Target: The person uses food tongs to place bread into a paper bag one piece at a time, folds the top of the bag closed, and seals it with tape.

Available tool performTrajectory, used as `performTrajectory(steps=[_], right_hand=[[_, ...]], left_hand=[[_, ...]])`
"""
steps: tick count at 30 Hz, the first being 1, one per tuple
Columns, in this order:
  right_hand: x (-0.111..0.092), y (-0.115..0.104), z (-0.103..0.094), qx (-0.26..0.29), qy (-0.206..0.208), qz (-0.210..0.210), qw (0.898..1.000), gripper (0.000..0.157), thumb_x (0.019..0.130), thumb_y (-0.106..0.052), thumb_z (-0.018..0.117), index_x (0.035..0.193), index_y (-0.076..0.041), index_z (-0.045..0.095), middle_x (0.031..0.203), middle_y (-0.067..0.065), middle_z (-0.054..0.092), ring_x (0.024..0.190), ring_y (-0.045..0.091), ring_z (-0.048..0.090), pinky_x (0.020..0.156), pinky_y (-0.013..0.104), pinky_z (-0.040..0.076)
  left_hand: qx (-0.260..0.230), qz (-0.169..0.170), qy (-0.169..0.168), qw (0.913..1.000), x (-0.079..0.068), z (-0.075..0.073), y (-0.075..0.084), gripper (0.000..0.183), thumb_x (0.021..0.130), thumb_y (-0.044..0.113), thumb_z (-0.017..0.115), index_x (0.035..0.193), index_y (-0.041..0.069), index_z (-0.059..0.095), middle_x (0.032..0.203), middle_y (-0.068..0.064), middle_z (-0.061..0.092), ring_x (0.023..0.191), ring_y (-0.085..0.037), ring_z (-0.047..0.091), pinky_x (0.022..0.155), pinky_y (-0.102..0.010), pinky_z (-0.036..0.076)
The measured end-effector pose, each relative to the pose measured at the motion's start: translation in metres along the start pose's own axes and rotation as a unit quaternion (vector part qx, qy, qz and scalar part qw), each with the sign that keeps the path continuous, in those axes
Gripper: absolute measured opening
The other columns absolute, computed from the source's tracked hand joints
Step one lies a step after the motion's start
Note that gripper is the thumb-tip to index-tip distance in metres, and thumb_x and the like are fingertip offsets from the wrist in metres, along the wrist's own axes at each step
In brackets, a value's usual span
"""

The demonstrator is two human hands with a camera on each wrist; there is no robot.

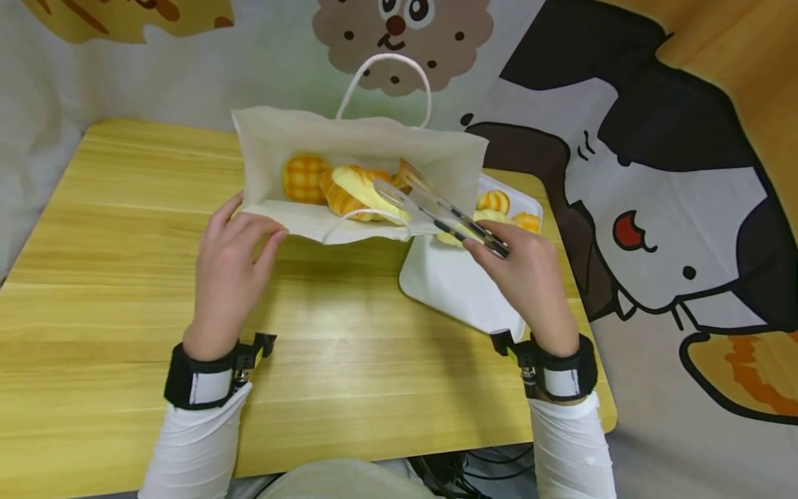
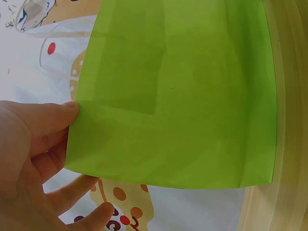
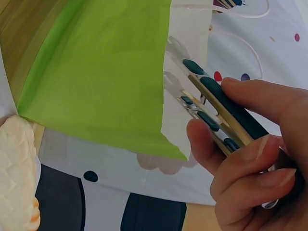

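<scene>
A paper bag [image 1: 274, 211], white inside and green outside, stands with its mouth toward me. My left hand [image 1: 232, 253] pinches the bag's left edge; the left wrist view shows the thumb [image 2: 57, 115] against that edge. Inside lie a round grid-marked bun [image 1: 304, 178], a croissant [image 1: 337, 196] and a long pale-yellow bread [image 1: 358, 186]. My right hand [image 1: 526, 267] grips clear tongs with dark handles [image 1: 461, 225]. Their ends reach over the bag's mouth beside the long bread, spread apart. Whether they touch any bread, I cannot tell.
Right of the bag, partly behind it, a white tray [image 1: 461, 284] holds a small striped bun [image 1: 494, 202] and other breads. One white bag handle [image 1: 391, 55] stands up at the back, another hangs in front. The wooden table [image 1: 349, 388] ends near the printed cloth [image 1: 654, 242].
</scene>
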State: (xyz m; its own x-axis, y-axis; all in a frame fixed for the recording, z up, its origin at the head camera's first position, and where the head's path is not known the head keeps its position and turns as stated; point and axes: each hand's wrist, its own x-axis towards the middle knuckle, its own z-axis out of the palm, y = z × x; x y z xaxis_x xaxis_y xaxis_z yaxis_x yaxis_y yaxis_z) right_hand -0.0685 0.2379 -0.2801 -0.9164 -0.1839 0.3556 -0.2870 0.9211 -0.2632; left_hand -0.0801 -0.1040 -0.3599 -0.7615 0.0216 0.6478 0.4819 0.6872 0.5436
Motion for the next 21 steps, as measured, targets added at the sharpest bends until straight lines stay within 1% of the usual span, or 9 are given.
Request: performTrajectory(steps=[3,7,9,12,15,16,18,21], right_hand=[[-0.007,0.003,-0.001,0.015,0.018,0.015,1.0,0.037,0.087,-0.034,0.067,0.114,-0.008,0.069,0.091,0.011,0.071,0.056,0.018,0.05,0.049,0.033,0.039],[-0.021,0.008,0.001,0.035,0.046,0.052,0.997,0.04,0.087,-0.036,0.066,0.117,-0.009,0.068,0.085,0.01,0.068,0.056,0.015,0.048,0.048,0.03,0.038],[-0.029,0.01,0.002,0.05,0.062,0.068,0.995,0.04,0.088,-0.036,0.066,0.119,-0.01,0.066,0.08,0.009,0.066,0.054,0.013,0.048,0.045,0.027,0.039],[-0.041,0.012,0.006,0.08,0.088,0.089,0.989,0.039,0.089,-0.034,0.064,0.122,-0.013,0.065,0.069,0.005,0.062,0.047,0.01,0.047,0.039,0.022,0.037],[-0.05,0.013,0.01,0.121,0.117,0.113,0.979,0.036,0.09,-0.03,0.064,0.123,-0.016,0.065,0.064,0.002,0.06,0.044,0.007,0.046,0.037,0.017,0.035],[-0.052,0.009,0.009,0.137,0.128,0.124,0.974,0.034,0.09,-0.027,0.064,0.122,-0.014,0.065,0.064,0.001,0.059,0.044,0.006,0.046,0.037,0.015,0.035],[-0.057,0.009,0.012,0.174,0.148,0.14,0.963,0.031,0.091,-0.025,0.064,0.121,-0.016,0.066,0.065,0.001,0.059,0.044,0.007,0.046,0.036,0.014,0.035],[-0.063,0.01,0.016,0.23,0.172,0.164,0.944,0.029,0.093,-0.019,0.06,0.121,-0.015,0.065,0.067,0.003,0.058,0.044,0.011,0.045,0.035,0.014,0.036]], left_hand=[[-0.004,0.0,0.004,1.0,0.0,0.0,0.0,0.01,0.08,0.003,0.073,0.085,-0.005,0.07,0.093,-0.018,0.07,0.121,-0.035,0.045,0.111,-0.047,0.03],[-0.007,0.001,0.005,1.0,0.0,0.001,0.0,0.01,0.08,0.003,0.073,0.085,-0.006,0.07,0.094,-0.019,0.07,0.12,-0.035,0.046,0.111,-0.046,0.029],[-0.006,0.001,0.004,1.0,0.0,0.002,0.0,0.011,0.08,0.003,0.073,0.085,-0.006,0.07,0.094,-0.019,0.07,0.12,-0.035,0.046,0.112,-0.046,0.029],[-0.009,0.002,0.006,0.9999,0.0,0.002,0.0,0.011,0.081,0.003,0.073,0.085,-0.006,0.07,0.093,-0.019,0.07,0.119,-0.036,0.047,0.112,-0.045,0.029],[-0.011,0.002,0.008,0.9999,0.001,0.003,0.0,0.01,0.081,0.003,0.072,0.085,-0.006,0.07,0.093,-0.019,0.07,0.118,-0.036,0.047,0.112,-0.044,0.029],[-0.012,0.001,0.009,0.9999,0.001,0.003,0.0,0.01,0.081,0.003,0.072,0.085,-0.006,0.07,0.093,-0.019,0.07,0.118,-0.036,0.047,0.112,-0.044,0.028],[-0.013,0.002,0.01,0.9999,0.001,0.003,0.0,0.01,0.081,0.003,0.072,0.085,-0.007,0.07,0.093,-0.02,0.07,0.117,-0.037,0.048,0.112,-0.044,0.028],[-0.014,0.004,0.012,0.9998,0.002,0.003,0.001,0.01,0.081,0.002,0.072,0.084,-0.007,0.07,0.092,-0.02,0.07,0.117,-0.037,0.048,0.112,-0.043,0.028]])
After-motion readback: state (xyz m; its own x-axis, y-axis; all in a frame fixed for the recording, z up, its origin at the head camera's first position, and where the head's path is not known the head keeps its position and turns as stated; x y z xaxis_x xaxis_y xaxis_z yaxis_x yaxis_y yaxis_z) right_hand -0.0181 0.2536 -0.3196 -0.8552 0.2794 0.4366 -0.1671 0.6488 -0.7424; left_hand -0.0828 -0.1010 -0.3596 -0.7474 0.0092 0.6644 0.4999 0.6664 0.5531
